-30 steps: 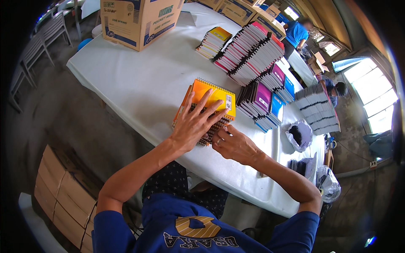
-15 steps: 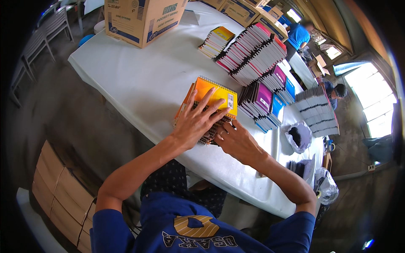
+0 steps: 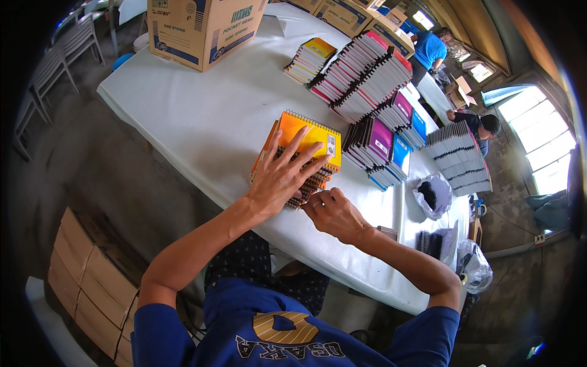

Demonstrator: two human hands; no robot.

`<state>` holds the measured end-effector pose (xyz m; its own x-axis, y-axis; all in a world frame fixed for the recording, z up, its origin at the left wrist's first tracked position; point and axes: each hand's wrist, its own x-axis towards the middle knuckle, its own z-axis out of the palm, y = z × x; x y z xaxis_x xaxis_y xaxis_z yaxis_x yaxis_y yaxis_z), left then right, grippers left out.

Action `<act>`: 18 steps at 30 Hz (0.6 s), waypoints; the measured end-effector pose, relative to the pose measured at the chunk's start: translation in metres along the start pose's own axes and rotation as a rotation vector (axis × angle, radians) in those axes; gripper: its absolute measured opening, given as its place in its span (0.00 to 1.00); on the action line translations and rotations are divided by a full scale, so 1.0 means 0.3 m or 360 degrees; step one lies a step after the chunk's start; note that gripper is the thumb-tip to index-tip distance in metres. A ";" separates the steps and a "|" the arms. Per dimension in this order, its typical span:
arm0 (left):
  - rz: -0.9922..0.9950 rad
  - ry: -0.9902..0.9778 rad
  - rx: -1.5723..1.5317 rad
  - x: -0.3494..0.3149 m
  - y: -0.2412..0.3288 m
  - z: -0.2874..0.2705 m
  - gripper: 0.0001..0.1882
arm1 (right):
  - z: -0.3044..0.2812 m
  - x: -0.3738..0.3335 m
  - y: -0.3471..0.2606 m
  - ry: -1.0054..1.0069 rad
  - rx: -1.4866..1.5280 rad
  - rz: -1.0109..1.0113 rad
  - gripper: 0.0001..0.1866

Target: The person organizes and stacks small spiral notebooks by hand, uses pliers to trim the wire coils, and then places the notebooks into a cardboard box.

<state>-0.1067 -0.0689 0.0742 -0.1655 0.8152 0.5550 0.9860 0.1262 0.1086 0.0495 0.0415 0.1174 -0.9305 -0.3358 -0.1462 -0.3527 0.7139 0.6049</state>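
Observation:
A stack of yellow and orange spiral notebooks (image 3: 318, 133) lies on the white-covered table in front of me. My left hand (image 3: 282, 171) rests on the top yellow cover with its fingers spread, pressing the stack from above. Rows of dark wire coils (image 3: 319, 178) show on the stack's near side. At the near lower corner of these coils is my right hand (image 3: 333, 211), its fingers closed in a pinch. Whatever its fingertips hold is too small and hidden to make out.
Beyond the stack stand piles of red notebooks (image 3: 358, 67), purple notebooks (image 3: 379, 139) and grey-edged notebooks (image 3: 458, 158). A carton (image 3: 205, 33) sits at the far left. Plastic bags (image 3: 433, 194) with black coils lie to the right. Two people (image 3: 431, 49) work farther back.
My right hand has slid down and slightly left along the coils to the stack's near corner. My left hand stays on the top cover.

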 end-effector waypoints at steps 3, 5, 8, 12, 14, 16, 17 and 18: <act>-0.0005 -0.0048 -0.0035 -0.002 -0.004 -0.005 0.53 | -0.049 0.039 -0.033 -0.0374 -0.0023 0.0173 0.09; -0.0011 -0.0051 -0.0059 -0.003 -0.005 -0.009 0.53 | -0.018 0.041 -0.029 -0.0435 0.0233 0.0202 0.09; -0.0008 -0.0051 -0.0053 -0.003 0.000 -0.011 0.53 | -0.012 0.022 -0.045 -0.0536 0.0472 0.0320 0.09; -0.0020 -0.0020 -0.0025 -0.006 -0.002 0.011 0.52 | -0.075 0.002 0.014 -0.0090 0.0354 0.0324 0.11; -0.0003 -0.0044 0.0025 -0.003 0.001 0.009 0.52 | -0.073 -0.017 0.023 -0.0114 0.0347 0.0341 0.11; 0.0000 -0.0028 0.0010 -0.005 0.002 0.001 0.52 | -0.054 -0.027 0.034 0.0118 0.0268 0.0168 0.10; -0.0016 -0.0017 0.0006 -0.008 0.000 -0.001 0.52 | -0.040 -0.025 0.033 0.0091 0.0248 0.0117 0.10; -0.0013 -0.0016 0.0005 -0.006 0.001 0.002 0.52 | -0.037 -0.026 0.033 0.0090 0.0247 0.0120 0.10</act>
<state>-0.1063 -0.0701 0.0727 -0.1733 0.8199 0.5456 0.9847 0.1346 0.1105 0.0543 0.0444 0.1332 -0.9494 -0.3087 -0.0578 -0.2971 0.8232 0.4838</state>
